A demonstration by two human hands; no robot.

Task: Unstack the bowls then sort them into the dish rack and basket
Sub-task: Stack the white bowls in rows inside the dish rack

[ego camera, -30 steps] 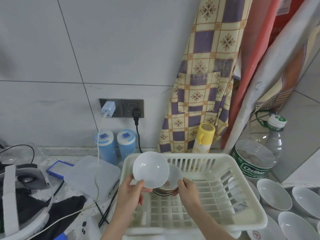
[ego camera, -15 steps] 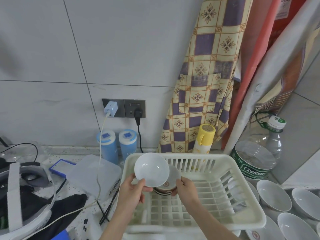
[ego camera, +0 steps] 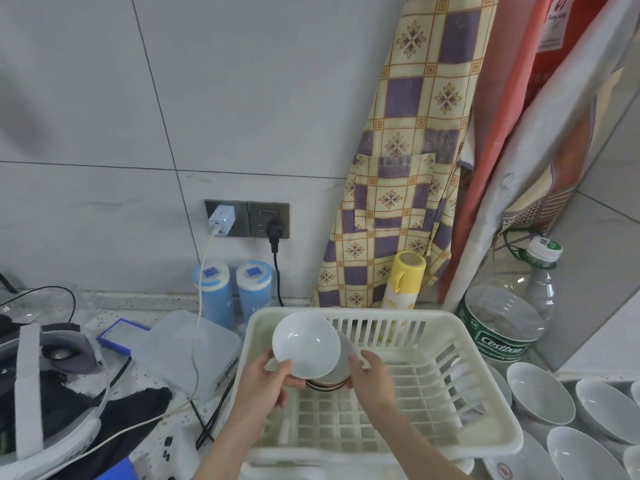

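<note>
My left hand grips a plain white bowl by its lower rim, tilted so its inside faces me, over the back left corner of the cream plastic basket. Behind that bowl, my right hand holds a second bowl with a dark striped foot, mostly hidden by the white one. Several more white bowls lie on the counter at the right of the basket.
Two blue canisters and a yellow-capped bottle stand against the wall. A large water jug sits at the basket's right. A translucent box, cables and a headset crowd the left counter.
The white bowl in my left hand has shifted slightly right, covering more of the bowl in my right hand. Both hands stay over the basket's back left corner.
</note>
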